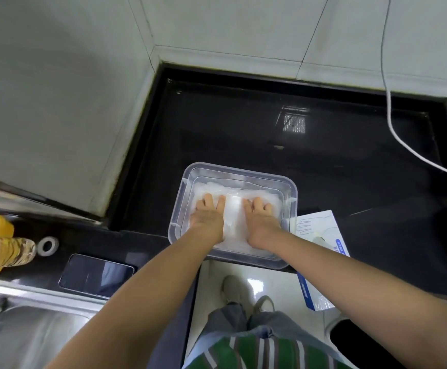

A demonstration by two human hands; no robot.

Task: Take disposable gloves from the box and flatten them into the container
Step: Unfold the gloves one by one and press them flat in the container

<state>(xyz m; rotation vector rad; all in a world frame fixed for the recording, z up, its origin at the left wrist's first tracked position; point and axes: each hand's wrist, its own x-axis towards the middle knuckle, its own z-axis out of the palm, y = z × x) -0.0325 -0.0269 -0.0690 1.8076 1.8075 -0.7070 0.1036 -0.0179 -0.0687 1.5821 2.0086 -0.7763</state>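
Head view has our clear disposable gloves [233, 209] piled inside the see-through plastic container [292, 188] at the front edge of the black countertop [243, 129]. Our left hand [208, 219] and right hand [261, 221] sit side by side on the pile, fingers straight, pressing flat and gripping nothing. The glove box [321, 230] lies just right of the container, with a phone [96, 275] off to the left.

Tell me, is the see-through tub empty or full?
Not empty: the container holds whitish gloves, and the left hand and right hand press flat on them.
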